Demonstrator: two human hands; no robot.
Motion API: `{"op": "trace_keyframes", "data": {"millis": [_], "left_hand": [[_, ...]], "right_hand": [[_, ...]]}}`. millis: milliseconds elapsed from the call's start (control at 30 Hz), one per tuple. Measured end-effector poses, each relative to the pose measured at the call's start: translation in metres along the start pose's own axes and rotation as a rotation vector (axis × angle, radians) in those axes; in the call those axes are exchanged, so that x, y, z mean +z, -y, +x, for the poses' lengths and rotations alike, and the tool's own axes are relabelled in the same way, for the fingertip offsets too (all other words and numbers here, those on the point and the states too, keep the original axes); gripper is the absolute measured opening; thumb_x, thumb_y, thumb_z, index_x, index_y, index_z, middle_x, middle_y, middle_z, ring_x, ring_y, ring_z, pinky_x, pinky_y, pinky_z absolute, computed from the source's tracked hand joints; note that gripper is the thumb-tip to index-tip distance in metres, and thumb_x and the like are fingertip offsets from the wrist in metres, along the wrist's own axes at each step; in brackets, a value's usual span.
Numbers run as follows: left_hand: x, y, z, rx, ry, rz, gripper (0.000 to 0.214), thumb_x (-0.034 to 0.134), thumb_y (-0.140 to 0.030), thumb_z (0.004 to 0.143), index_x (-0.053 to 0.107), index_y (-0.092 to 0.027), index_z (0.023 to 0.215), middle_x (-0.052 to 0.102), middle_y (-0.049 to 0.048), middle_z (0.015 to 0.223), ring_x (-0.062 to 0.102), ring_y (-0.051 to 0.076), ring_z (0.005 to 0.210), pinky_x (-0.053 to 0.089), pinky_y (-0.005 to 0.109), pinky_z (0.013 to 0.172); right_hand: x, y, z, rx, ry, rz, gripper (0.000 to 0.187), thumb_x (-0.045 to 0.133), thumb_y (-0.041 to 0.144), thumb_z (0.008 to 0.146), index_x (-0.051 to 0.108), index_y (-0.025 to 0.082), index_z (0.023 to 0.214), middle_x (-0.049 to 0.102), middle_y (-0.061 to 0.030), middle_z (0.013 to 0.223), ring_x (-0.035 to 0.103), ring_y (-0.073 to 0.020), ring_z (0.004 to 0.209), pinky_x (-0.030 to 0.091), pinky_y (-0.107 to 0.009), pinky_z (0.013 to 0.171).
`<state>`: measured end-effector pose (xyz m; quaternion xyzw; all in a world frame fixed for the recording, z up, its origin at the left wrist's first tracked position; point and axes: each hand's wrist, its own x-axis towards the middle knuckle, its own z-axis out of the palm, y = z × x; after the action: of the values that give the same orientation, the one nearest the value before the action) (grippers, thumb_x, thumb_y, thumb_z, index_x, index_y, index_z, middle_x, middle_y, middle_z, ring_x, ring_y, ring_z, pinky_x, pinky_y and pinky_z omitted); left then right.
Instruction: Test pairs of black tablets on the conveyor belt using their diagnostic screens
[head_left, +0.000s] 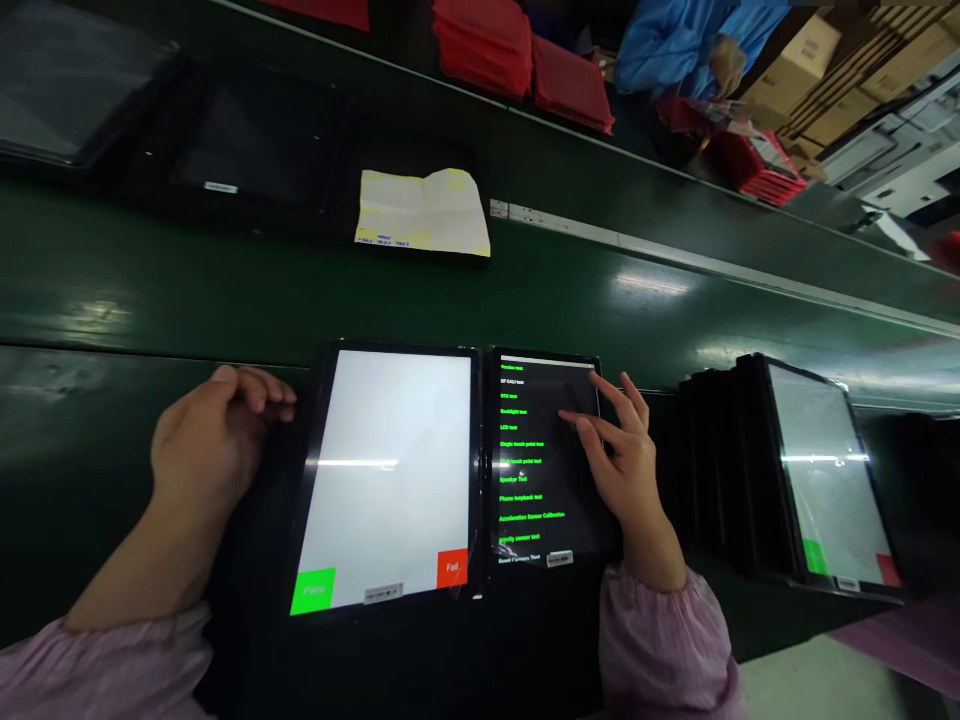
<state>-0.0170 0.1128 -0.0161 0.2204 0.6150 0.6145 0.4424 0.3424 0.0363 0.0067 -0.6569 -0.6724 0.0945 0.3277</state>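
Observation:
Two tablets lie side by side in front of me. The left tablet (390, 440) has a white screen with a green Pass box and a red Fail box along its bottom. A list of mostly green test names on black fills the right tablet (540, 470). My right hand (622, 450) is over that list, fingers spread, index fingertip at the screen; whether it touches is unclear. Just left of the white-screened tablet, my left hand (225, 420) rests on the bench with loosely bent fingers, holding nothing.
To the right, another lit tablet (825, 470) leans on a row of dark ones. Beyond the bench's metal strip (570, 222) are red pouches (484, 45) and a co-worker's blue sleeve (667, 45). A creased paper (424, 212) and dark tablets (255, 130) lie at the upper left.

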Motion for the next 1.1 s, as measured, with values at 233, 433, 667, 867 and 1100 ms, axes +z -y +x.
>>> {"op": "trace_keyframes", "data": {"millis": [233, 433, 667, 867, 1100], "left_hand": [[-0.001, 0.001, 0.001, 0.087, 0.114, -0.006, 0.062, 0.024, -0.006, 0.102, 0.038, -0.024, 0.045, 0.028, -0.0009, 0.051, 0.033, 0.016, 0.05, 0.033, 0.029, 0.053], [-0.006, 0.008, -0.02, 0.151, 0.247, 0.143, 0.054, 0.033, -0.005, 0.099, 0.038, -0.024, 0.049, 0.032, -0.0002, 0.052, 0.028, 0.017, 0.052, 0.027, 0.033, 0.054], [-0.011, 0.018, -0.014, 0.167, 0.262, 0.17, 0.047, 0.047, -0.039, 0.099, 0.042, -0.028, 0.054, 0.042, 0.0018, 0.058, 0.04, 0.021, 0.057, 0.035, 0.035, 0.055], [-0.012, 0.018, -0.018, 0.162, 0.249, 0.166, 0.051, 0.049, -0.063, 0.093, 0.049, -0.03, 0.054, 0.045, 0.0024, 0.06, 0.041, 0.021, 0.057, 0.041, 0.037, 0.055], [-0.013, 0.018, -0.024, 0.073, 0.274, 0.149, 0.056, 0.05, -0.08, 0.083, 0.054, -0.03, 0.059, 0.053, 0.0029, 0.064, 0.05, 0.023, 0.064, 0.047, 0.039, 0.063]], "right_hand": [[-0.013, -0.005, -0.019, 0.604, -0.045, 0.26, 0.067, 0.07, 0.069, 0.088, 0.074, 0.026, 0.138, 0.071, -0.0134, 0.146, 0.058, -0.0388, 0.144, 0.037, -0.065, 0.127], [-0.021, 0.01, -0.028, 0.782, -0.022, 0.573, 0.076, 0.079, 0.072, 0.076, 0.072, 0.03, 0.138, 0.079, -0.0082, 0.133, 0.07, -0.0333, 0.13, 0.053, -0.049, 0.115], [-0.035, 0.032, -0.028, 1.014, -0.082, 0.818, 0.104, 0.095, 0.056, 0.061, 0.059, 0.033, 0.155, 0.08, -0.0072, 0.132, 0.079, -0.0338, 0.112, 0.066, -0.047, 0.092], [-0.046, 0.06, -0.032, 1.09, -0.115, 0.62, 0.083, 0.097, 0.041, 0.065, 0.071, 0.03, 0.143, 0.087, -0.0028, 0.109, 0.084, -0.0288, 0.091, 0.069, -0.035, 0.071], [-0.038, 0.108, -0.023, 1.1, -0.238, 0.658, 0.097, 0.098, 0.045, 0.059, 0.066, 0.029, 0.149, 0.086, -0.0034, 0.113, 0.084, -0.0313, 0.094, 0.071, -0.039, 0.072]]}}
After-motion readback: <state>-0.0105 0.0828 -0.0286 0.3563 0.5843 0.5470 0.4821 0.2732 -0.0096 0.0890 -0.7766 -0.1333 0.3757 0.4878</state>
